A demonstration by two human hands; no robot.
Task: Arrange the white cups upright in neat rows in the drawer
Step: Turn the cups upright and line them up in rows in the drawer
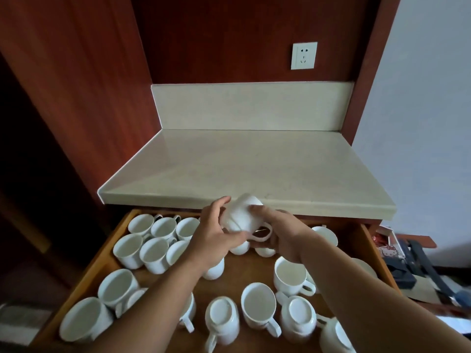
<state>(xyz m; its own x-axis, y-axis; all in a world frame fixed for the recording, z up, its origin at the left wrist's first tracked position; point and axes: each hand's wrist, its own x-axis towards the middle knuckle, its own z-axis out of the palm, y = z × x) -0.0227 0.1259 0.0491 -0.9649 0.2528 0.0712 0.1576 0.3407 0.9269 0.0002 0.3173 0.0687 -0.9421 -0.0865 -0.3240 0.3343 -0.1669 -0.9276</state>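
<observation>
Open drawer [254,266], front row: inverted cup [221,317], upright cup [258,305] just beside it, second inverted cup [297,317] to the right. Front left: two large-looking upright cups [118,286], touching. Mid-right: lone upright cup [290,275], handle pointing front-right. Back left: six-cup block [153,252], two rows of three, all upright, packed close. Over the drawer's back part both hands grip the held cup [242,215], tilted and blurred: left hand [214,230] curls round one side, right hand [277,230] wraps the other, near the handle. Beyond: pale table [254,161], then wall socket [304,56].

Dim, soft daylight from the right, wide-angle bending at the edges, motion blur on the held cup [242,215].
</observation>
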